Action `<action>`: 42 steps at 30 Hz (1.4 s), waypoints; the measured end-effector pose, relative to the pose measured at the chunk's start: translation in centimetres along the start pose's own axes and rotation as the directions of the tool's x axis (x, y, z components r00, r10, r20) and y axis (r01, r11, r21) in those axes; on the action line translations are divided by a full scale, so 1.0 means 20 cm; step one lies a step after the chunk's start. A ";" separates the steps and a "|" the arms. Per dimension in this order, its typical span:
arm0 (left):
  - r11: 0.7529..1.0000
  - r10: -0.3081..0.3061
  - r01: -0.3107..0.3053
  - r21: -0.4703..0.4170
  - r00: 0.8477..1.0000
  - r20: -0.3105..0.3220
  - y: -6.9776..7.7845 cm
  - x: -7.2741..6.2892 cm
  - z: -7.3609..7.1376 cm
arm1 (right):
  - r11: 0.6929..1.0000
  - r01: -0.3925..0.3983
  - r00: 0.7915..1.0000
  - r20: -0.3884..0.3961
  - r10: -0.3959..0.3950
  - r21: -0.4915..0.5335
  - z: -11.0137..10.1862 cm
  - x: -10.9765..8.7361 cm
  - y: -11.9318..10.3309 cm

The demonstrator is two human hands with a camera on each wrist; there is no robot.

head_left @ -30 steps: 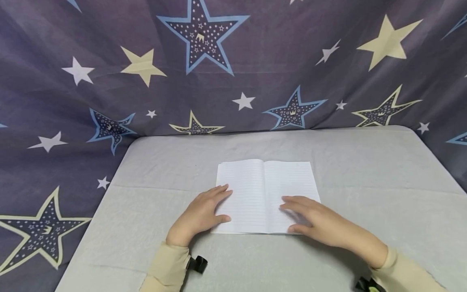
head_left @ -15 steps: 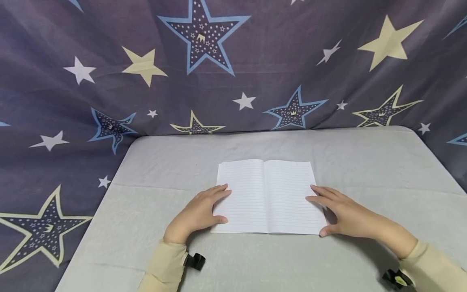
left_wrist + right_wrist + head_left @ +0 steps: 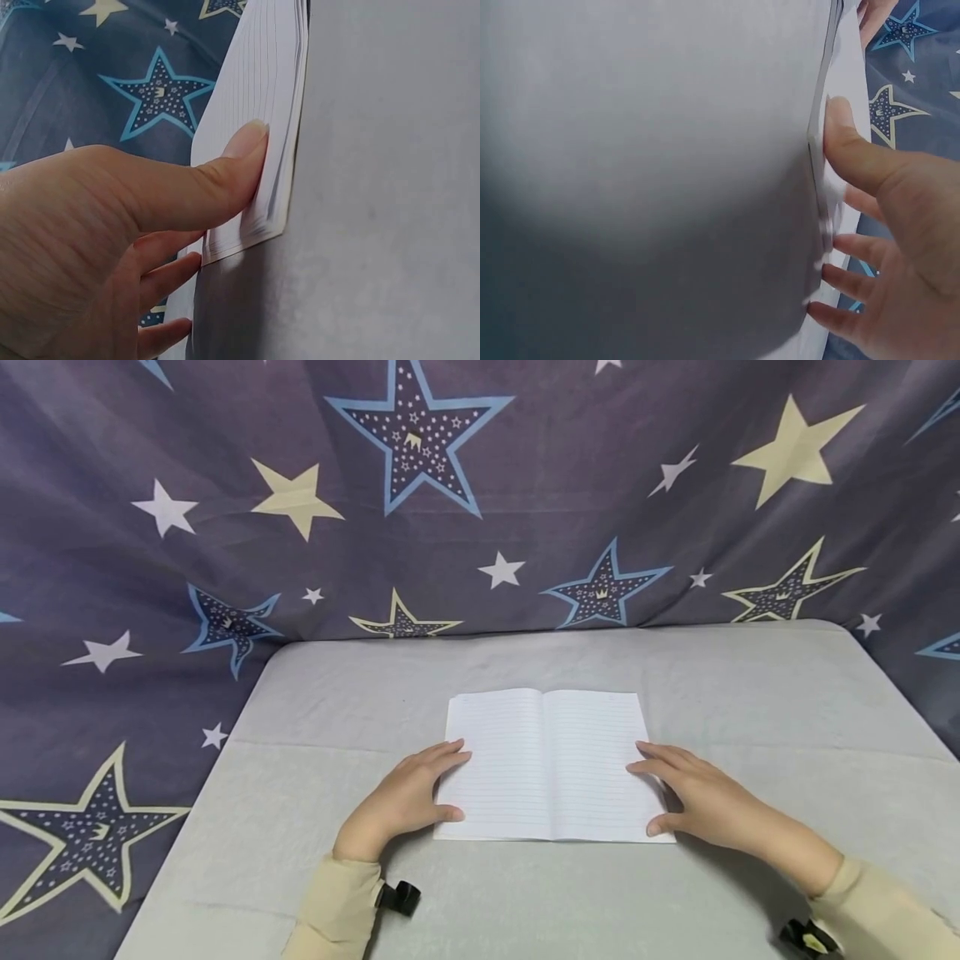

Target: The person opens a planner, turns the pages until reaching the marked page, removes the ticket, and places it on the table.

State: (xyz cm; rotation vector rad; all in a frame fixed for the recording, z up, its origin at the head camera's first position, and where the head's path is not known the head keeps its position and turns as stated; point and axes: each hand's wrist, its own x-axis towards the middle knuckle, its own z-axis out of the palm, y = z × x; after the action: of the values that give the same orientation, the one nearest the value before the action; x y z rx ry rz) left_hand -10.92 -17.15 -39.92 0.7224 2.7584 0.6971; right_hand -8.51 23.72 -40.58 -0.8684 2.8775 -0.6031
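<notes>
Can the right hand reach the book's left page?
Probably yes: the right hand is at the outer edge of the right page, and nothing stands in its way to the left page.

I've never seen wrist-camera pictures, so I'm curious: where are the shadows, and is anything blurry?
Head view: fairly even light on the open lined notebook, a soft shadow on the grey cloth below the right hand; left wrist view: a shadow below the notebook's corner, the left hand fairly sharp; right wrist view: a broad shadow low on the cloth, whose texture looks blurred.
</notes>
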 end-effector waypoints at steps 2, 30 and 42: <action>1.000 -0.010 0.010 -0.001 1.000 0.003 0.00 0.00 0.00 | 1.000 -0.006 1.000 -0.015 0.006 -0.011 0.00 0.01 -0.01; 1.000 -0.011 0.011 0.006 1.000 -0.002 -0.01 0.00 0.01 | 0.991 0.012 0.983 -0.183 0.013 0.135 0.02 0.16 -0.37; 0.997 -0.073 0.073 0.025 0.997 -0.017 -0.06 -0.02 -0.02 | 0.988 0.144 0.989 -0.043 -0.141 0.062 0.14 0.24 -0.47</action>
State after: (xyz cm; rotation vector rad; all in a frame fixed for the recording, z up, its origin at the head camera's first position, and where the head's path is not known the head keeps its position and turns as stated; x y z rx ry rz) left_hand -11.27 -18.42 -40.11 0.6199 2.7979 0.6570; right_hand -7.15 12.89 -39.25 -1.0713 2.8284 -0.7303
